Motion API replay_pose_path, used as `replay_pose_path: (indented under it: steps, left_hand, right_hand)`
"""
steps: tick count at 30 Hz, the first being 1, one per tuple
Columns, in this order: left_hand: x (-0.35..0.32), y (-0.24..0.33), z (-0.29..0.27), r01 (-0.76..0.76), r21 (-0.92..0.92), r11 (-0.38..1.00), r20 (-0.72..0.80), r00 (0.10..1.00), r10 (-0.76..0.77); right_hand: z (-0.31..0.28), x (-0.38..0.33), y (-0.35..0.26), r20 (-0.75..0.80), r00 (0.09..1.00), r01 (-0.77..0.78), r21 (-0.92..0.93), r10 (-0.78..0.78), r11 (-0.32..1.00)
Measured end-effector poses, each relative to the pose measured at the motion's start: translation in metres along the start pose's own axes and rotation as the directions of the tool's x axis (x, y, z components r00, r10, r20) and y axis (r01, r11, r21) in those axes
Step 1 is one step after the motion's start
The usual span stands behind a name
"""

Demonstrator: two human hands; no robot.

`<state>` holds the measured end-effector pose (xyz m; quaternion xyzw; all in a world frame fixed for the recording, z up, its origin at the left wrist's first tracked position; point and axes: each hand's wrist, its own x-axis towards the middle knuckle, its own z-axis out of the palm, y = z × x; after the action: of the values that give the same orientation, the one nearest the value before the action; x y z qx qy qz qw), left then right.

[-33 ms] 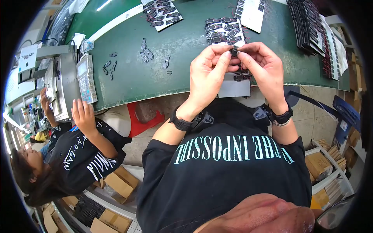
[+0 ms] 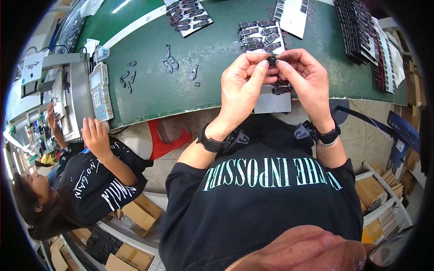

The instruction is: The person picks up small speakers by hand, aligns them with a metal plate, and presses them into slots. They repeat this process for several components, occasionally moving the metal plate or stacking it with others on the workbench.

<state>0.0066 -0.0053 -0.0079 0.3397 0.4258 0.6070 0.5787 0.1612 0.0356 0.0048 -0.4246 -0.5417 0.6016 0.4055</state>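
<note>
Bare green bench (image 2: 209, 92) lies just left of the left hand (image 2: 242, 88); black modules (image 2: 253, 46) block straight ahead.

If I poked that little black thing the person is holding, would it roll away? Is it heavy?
The little black part is probably light, since it's tiny beside the fingers around it. It probably wouldn't roll much: it looks blockier than a ball, though the fingers partly hide it.

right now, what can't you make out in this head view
Small black part: head view, too small, partly covered by the left hand and right hand.
Grey board: head view, far side hidden behind both hands.
White sheet: head view, far end cut off by the top edge.
</note>
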Motion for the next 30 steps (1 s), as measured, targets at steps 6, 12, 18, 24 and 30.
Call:
replay_pose_path:
  steps: [6, 12, 18, 24, 30]
  left_hand:
    - [-0.002, -0.001, -0.001, -0.006, 0.024, 1.0, -0.003, 1.0, 0.006]
    - [-0.003, 0.001, 0.002, -0.06, 0.09, 0.994, 0.014, 0.998, 0.059]
    - [-0.006, -0.002, -0.001, -0.081, 0.152, 0.985, 0.058, 0.996, 0.073]
    - [-0.006, 0.002, -0.004, -0.031, 0.072, 0.997, 0.019, 0.999, 0.03]
    - [-0.005, 0.002, -0.006, 0.029, -0.004, 1.0, 0.007, 1.0, -0.029]
  right_hand:
    - [-0.001, 0.001, 0.0, 0.034, 0.999, -0.011, -0.003, 0.011, 1.0]
    - [-0.014, 0.008, 0.002, 0.105, 0.992, 0.077, -0.116, -0.065, 0.99]
    - [-0.017, 0.008, -0.004, 0.168, 0.986, 0.012, -0.031, -0.006, 0.999]
    - [-0.012, 0.007, -0.001, 0.188, 0.979, 0.106, -0.125, -0.082, 0.987]
    - [-0.006, 0.0, 0.009, 0.178, 0.898, 0.439, -0.423, -0.403, 0.793]
